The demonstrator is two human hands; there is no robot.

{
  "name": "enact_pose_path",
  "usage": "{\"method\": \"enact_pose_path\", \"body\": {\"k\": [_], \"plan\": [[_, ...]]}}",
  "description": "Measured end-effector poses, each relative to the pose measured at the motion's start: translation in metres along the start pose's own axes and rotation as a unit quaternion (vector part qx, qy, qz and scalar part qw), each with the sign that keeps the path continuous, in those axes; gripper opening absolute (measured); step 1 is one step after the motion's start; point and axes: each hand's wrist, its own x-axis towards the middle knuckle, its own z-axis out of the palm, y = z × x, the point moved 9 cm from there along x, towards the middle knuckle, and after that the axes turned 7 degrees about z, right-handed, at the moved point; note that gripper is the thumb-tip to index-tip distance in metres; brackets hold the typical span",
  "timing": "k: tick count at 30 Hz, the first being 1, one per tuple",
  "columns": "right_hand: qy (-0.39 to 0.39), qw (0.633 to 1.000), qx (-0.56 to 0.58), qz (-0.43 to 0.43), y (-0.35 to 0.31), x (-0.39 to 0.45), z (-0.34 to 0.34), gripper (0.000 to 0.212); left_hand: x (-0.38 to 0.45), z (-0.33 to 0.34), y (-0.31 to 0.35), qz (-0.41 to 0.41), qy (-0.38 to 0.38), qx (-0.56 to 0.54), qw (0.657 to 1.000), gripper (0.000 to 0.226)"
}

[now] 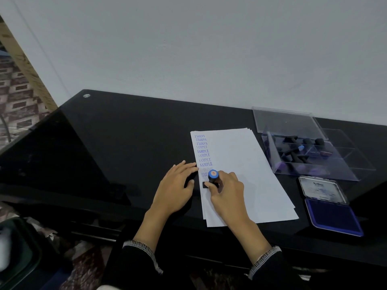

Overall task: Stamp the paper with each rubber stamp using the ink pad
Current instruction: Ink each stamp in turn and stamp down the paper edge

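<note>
Dark sleeves with pale stitched cuffs lay nearest the camera, both arms reaching forward over the near edge of a black table (125, 130). At the right, the right hand (227, 188) curled round a black rubber stamp (212, 178) with a blue cap, thumb and fingers gripping its handle, and the dark base of the stamp sat down on the paper (247, 174) near its left edge. Just left of it, the left hand (177, 183) lay flat with fingers straight and relaxed, its fingertips touching the left edge of the sheets, seemingly to steady them; it held nothing.

Down the left side of the top sheet ran a column of blue "SAMPLE" prints, some strong and some faint, and just near of them a fainter mark whose wording was too small to read, partly hidden by the stamp. So a good many prints were already made, and another was probably being pressed at that moment.

Right of the paper stood a clear plastic box (314, 151) with its lid up, and several more dark-handled stamps lay inside it. Nearer, the ink pad (333, 216) lay open, its blue pad exposed and lid tipped back.

Judging by the stamps left in the box, much of the task remained: each would need inking and pressing, and the right side of the sheet was unmarked.
</note>
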Motion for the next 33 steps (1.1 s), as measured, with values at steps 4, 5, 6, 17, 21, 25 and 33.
{"method": "enact_pose_path", "body": {"k": [4,5,6,17,21,25,33], "plan": [[-0.021,1.000,-0.006,0.010,-0.0002,0.0050,0.0001,0.018,0.0005,-0.0008,0.0007,-0.002,0.000,0.004,1.000,0.043],[-0.025,1.000,-0.010,0.012,0.0003,0.0061,0.0003,0.019,0.0006,-0.0008,0.0010,-0.001,-0.001,0.005,1.000,0.043],[-0.028,0.999,-0.014,0.014,0.0010,0.0066,0.0011,0.019,0.0007,-0.0007,0.0011,-0.001,-0.003,0.006,1.000,0.043],[-0.009,1.000,0.000,0.013,0.0014,0.0025,-0.0012,0.015,0.0000,-0.0011,0.0021,0.000,-0.002,0.003,1.000,0.044],[-0.008,1.000,-0.002,0.012,0.0023,0.0016,-0.0006,0.016,0.0000,-0.0014,0.0024,0.001,-0.004,0.001,1.000,0.044],[-0.012,1.000,-0.002,0.013,0.0008,0.0032,-0.0020,0.017,-0.0001,-0.0011,0.0016,0.001,-0.004,-0.002,1.000,0.044],[-0.036,0.999,0.001,0.027,0.0024,0.0061,-0.0031,0.021,0.0002,0.0025,0.0024,0.013,-0.047,-0.001,0.999,0.059]]}}
